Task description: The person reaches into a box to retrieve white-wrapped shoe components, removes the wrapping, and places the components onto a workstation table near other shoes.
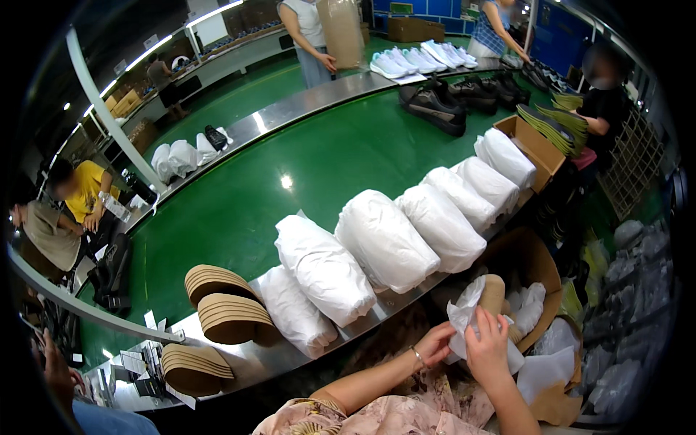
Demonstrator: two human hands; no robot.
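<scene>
Low in front of me, both hands are at a crumpled sheet of white tissue paper (462, 316). My left hand (433, 345) pinches the paper's left side, a thin bracelet on its wrist. My right hand (487, 346) has its fingers closed over the right side. A tan, rounded cardboard-like piece (494, 291) sticks up just behind the paper; whether a hand grips it too is hidden. Underneath and beyond is an open cardboard box (552, 279) with more crumpled white paper. Several bulky white paper-wrapped bundles (388, 239) lie in a row along the bench edge.
Stacks of curved brown cardboard inserts (230, 319) stand at the bench's near left. Across the green belt (246, 210) are dark shoes (435, 105) and white shoes (413, 61). Green-edged insoles (554, 127) are by a co-worker at right. Clear plastic bags (616, 326) pile up lower right.
</scene>
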